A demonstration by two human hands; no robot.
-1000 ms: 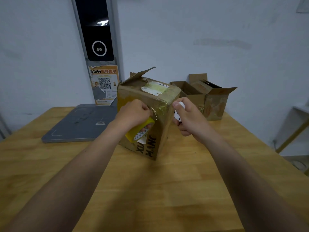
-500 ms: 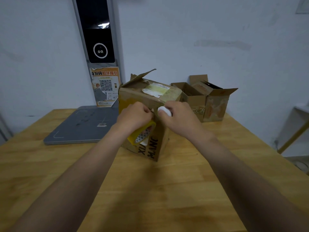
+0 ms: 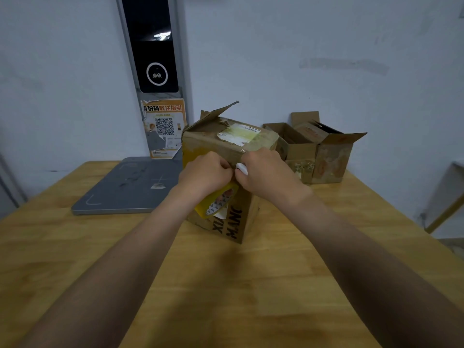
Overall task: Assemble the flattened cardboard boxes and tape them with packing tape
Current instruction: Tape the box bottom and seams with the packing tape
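Right hand (image 3: 266,172) closer, above tape roll (image 3: 216,202)

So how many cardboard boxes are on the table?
3. The near box sits mid-table; the left open box and right open box stand together behind it. Others could be hidden.

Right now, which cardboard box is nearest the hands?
The large black-lettered box, behind the left hand and right hand; the smaller open boxes stand farther back.
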